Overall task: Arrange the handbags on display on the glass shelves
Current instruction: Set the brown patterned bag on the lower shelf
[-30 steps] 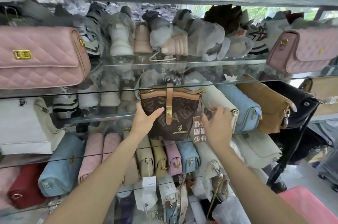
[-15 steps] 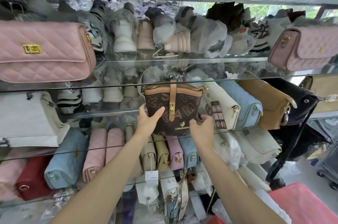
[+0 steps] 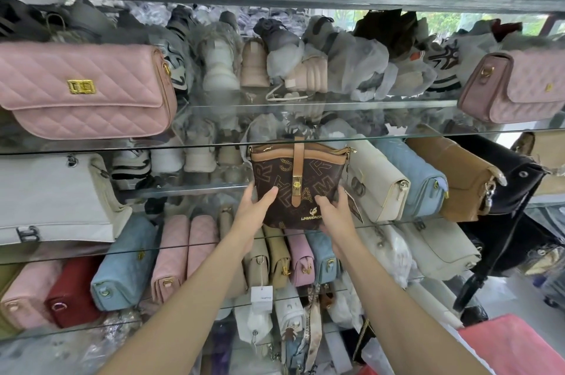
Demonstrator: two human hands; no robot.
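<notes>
Standing upright on the middle glass shelf (image 3: 195, 188), a brown lettered handbag (image 3: 298, 182) is held at its lower corners. At left sits a large pink quilted bag (image 3: 85, 90). The left hand (image 3: 252, 215) cups the bag's left side, thumb across its front; the right hand (image 3: 336, 214) grips its right side, fingers curled. A cream bag (image 3: 377, 183) stands just beside it.

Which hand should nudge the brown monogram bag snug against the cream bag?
Left, probably. The left hand holds the brown monogram bag on its far side from the cream bag; the right hand sits between them.
</notes>
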